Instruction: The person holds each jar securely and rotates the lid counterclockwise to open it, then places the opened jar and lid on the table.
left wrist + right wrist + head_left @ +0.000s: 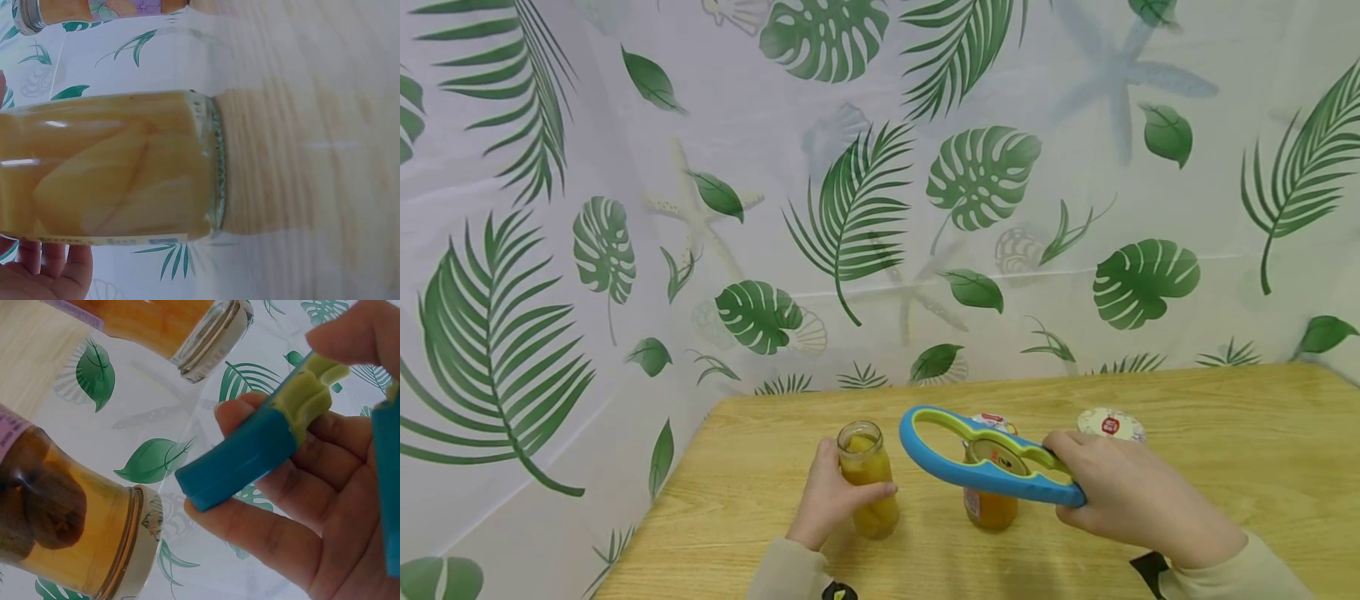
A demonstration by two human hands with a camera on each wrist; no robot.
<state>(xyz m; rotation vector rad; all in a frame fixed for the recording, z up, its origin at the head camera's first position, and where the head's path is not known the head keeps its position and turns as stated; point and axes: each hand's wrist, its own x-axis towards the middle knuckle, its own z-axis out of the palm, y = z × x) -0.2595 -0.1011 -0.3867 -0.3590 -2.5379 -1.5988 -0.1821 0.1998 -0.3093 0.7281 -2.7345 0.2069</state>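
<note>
My left hand [829, 500] grips an uncapped glass jar [867, 468] of yellow fruit pieces, thumb across its front and fingers around the far side. The jar's base is near the wooden table in the left wrist view, where fingertips [75, 272] show along its side. In my right hand [1138, 492] is a blue and lime-green multi-size jar opener [955, 472], held by one end above the table. Through and below the opener appears a lidded jar of orange contents [992, 510], partly hidden by it.
Another lidded jar [990, 421] stands behind the opener. A round white lid with a red mark [1109, 423] shows beyond my right hand. The right wrist view shows a capped jar with dark fruit [56, 506]. A leaf-printed sheet [880, 208] backs the wooden table [737, 467].
</note>
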